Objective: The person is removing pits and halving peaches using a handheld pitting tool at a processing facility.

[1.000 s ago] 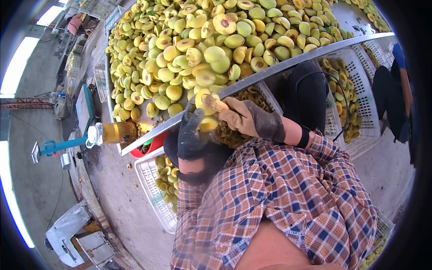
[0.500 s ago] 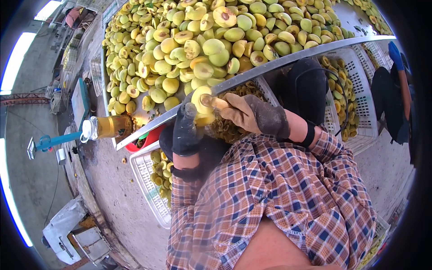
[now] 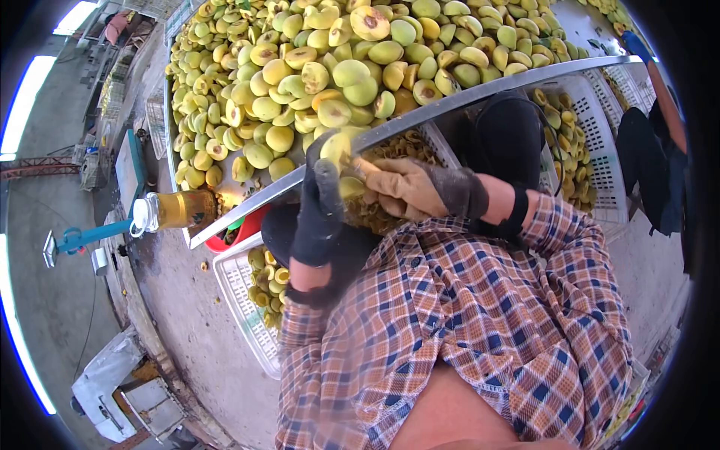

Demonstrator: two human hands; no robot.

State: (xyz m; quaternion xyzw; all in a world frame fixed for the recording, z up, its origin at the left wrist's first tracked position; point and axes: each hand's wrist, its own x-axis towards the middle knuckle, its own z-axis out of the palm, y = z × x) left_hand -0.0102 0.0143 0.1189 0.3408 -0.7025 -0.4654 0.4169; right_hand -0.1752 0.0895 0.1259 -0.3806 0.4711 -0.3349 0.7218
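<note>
My left hand (image 3: pixel 321 199), in a dark glove, is closed around a yellow-green peach half (image 3: pixel 337 148) just in front of the table's metal edge. My right hand (image 3: pixel 409 186), in a tan and brown glove, grips a small tool with a wooden handle (image 3: pixel 365 165). The tool's tip meets the cut side of the fruit, where its working end is hidden. Another yellow piece of fruit (image 3: pixel 351 187) shows just below, between the two hands. Beyond the metal edge (image 3: pixel 435 109) lies a large heap of halved peaches (image 3: pixel 330 75).
White plastic crates of fruit pieces stand to the left (image 3: pixel 247 319) and right (image 3: pixel 600 142) of my legs. A red basin (image 3: pixel 251 225) sits under the table's left corner. A lidded jar of amber liquid (image 3: pixel 176 211) is at that corner. Another person's arm (image 3: pixel 667 105) reaches in at right.
My left hand has turned more upright around the peach half, and the fruit has tilted. My right hand and the tool have shifted slightly.
</note>
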